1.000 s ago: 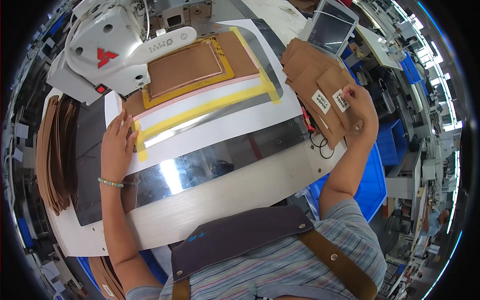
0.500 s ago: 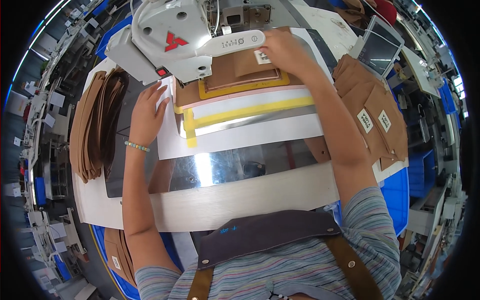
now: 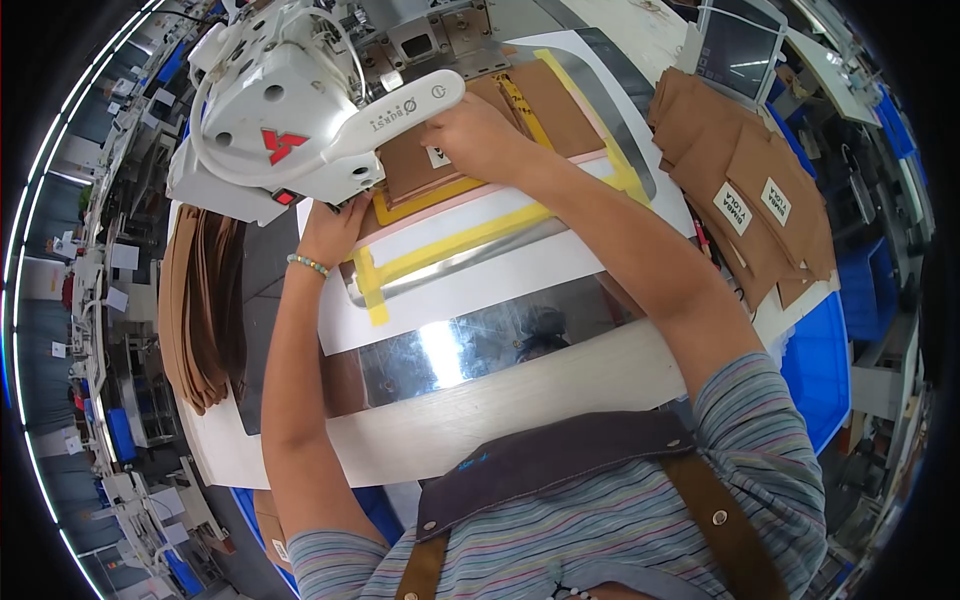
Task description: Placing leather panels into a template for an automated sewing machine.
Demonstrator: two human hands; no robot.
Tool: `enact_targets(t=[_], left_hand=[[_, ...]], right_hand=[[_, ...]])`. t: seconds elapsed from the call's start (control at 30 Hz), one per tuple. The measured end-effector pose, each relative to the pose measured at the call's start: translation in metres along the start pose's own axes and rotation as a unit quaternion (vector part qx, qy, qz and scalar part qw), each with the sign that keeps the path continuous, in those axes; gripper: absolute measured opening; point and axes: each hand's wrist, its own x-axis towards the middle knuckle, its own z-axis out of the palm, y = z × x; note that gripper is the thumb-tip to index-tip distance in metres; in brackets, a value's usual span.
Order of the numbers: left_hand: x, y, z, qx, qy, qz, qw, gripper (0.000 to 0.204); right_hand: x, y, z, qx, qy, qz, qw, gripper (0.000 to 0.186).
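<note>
A brown panel [image 3: 407, 168] with a white label lies in a yellow-edged template [image 3: 430, 204] beneath the white head of a sewing machine [image 3: 290, 110]. My right hand [image 3: 475, 140] is closed at the panel's right side, beside the label; the machine's long white arm partly covers its fingertips. At the template's left edge, my left hand [image 3: 336, 232] rests with its fingers stretched out, their tips partly under the machine head. Yellow tape [image 3: 460, 243] runs along the template's near side, over a white sheet [image 3: 480, 290].
A stack of brown pieces [image 3: 195, 310] stands at the left. Several labelled brown panels [image 3: 750, 180] overlap at the right, below a tilted screen [image 3: 740, 50]. Blue bins [image 3: 815, 370] sit beside the table, and a shiny metal plate [image 3: 480, 345] lies in front of the template.
The template has shifted left beneath the machine head, uncovering more of its right side. My right hand has moved left with the labelled panel; my left hand has slid in to the template's edge.
</note>
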Motion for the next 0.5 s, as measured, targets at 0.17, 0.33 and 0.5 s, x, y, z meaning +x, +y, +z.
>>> enact_targets(t=[0.17, 0.33, 0.5], left_hand=[[0.015, 0.021, 0.007, 0.023, -0.017, 0.15, 0.988, 0.037], [0.023, 0.018, -0.007, -0.001, -0.025, 0.132, 0.991, 0.039], [0.032, 0.016, -0.002, 0.09, -0.003, 0.184, 0.979, 0.045]], right_hand=[[-0.006, 0.001, -0.006, 0.0, -0.004, 0.019, 1.0, 0.017], [-0.007, -0.019, 0.003, 0.178, -0.074, -0.005, 0.981, 0.037], [-0.006, -0.024, -0.002, 0.163, -0.135, -0.014, 0.977, 0.044]])
